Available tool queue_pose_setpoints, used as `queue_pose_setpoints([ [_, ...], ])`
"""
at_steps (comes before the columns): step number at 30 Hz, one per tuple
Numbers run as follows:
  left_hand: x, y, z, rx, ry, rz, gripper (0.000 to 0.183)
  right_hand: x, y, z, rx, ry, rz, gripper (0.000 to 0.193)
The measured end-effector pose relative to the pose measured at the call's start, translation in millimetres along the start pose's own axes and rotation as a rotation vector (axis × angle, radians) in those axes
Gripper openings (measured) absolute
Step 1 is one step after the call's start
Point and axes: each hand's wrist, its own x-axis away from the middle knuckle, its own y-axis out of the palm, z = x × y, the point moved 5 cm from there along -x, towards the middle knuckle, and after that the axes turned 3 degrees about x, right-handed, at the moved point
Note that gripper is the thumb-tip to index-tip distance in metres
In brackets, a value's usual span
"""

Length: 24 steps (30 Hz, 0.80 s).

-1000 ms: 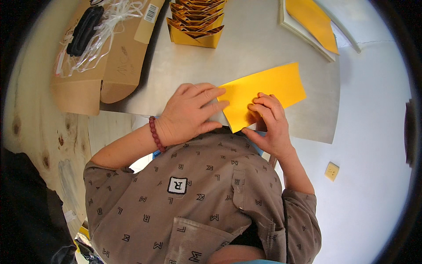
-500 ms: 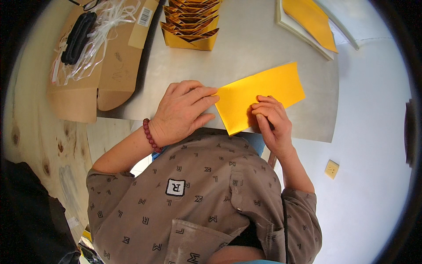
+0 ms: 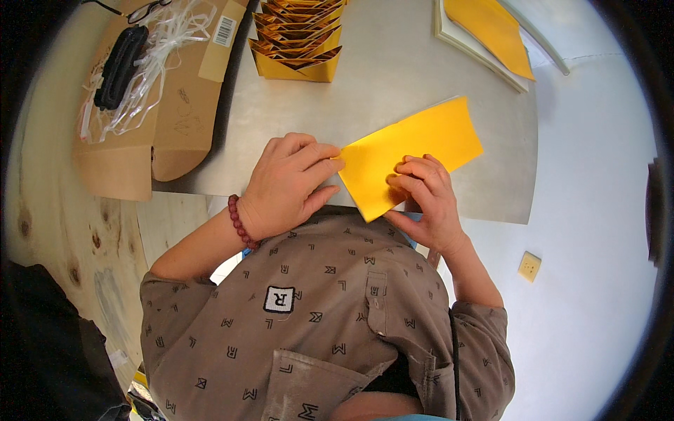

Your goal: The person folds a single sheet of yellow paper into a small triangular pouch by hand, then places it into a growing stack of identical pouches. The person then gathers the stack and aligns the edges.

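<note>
Head view | left fingers [image 3: 321, 169] wide, touching yellow sheet [image 3: 428, 130] | right fingers [image 3: 421, 170]: grip hidden, can't tell | gold stack [image 3: 300, 69] cropped

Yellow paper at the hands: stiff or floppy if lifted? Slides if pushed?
Probably light: the yellow paper looks thin for its area. Likely flexible but not limp: its near corner juts past the edge of the table without visible droop. May slide if pushed: the table looks smooth.

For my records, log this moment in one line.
left hand: at left end of yellow rectangular paper | right hand: on paper's lower edge
</note>
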Motion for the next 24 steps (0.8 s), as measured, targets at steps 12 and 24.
queue_pose_setpoints([
  [12,0.4,-1.2,1.7,0.002,-0.034,0.033,0.043,-10.4,-9.4,11.3,-0.109,0.201,0.215,0.008],
  [24,-0.4,1.4,0.8,-0.009,-0.05,0.059,0.048,-13.5,-1.9,20.9,-0.026,0.302,0.279,0.008],
])
